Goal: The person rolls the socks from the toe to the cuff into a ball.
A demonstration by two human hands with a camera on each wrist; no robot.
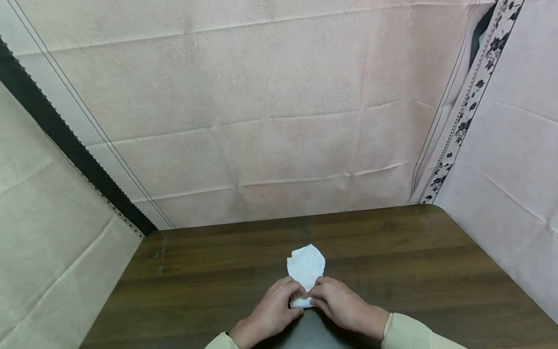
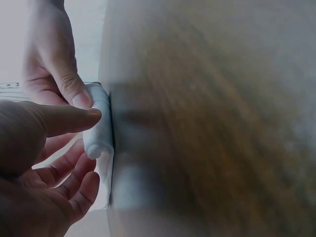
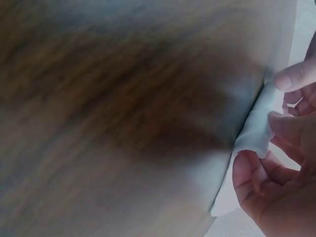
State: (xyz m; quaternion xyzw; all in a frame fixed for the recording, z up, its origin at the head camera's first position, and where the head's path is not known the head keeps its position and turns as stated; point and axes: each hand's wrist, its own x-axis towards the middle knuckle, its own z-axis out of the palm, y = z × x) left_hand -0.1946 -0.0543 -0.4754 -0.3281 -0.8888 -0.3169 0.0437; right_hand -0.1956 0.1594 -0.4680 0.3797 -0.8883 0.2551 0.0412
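Note:
A thin white cloth (image 1: 306, 264) lies on the wooden table, its far part flat and its near edge turned into a small roll. My left hand (image 1: 275, 304) pinches the left end of that roll, thumb along the top and fingers curled at its far side. The right hand (image 1: 341, 304) grips the other end in the same way, fingertips close to the left ones. In the left wrist view the rolled part (image 2: 98, 123) is a soft tube under both thumbs. From the right wrist, the roll (image 3: 256, 123) slants between the hands, its flat part partly hidden behind the fingers.
The brown wooden table (image 1: 209, 271) has rounded far corners. Pale patterned sheets (image 1: 270, 111) hang behind it and at both sides, with a black strip (image 1: 78, 145) on the left and a floral border (image 1: 471, 111) on the right.

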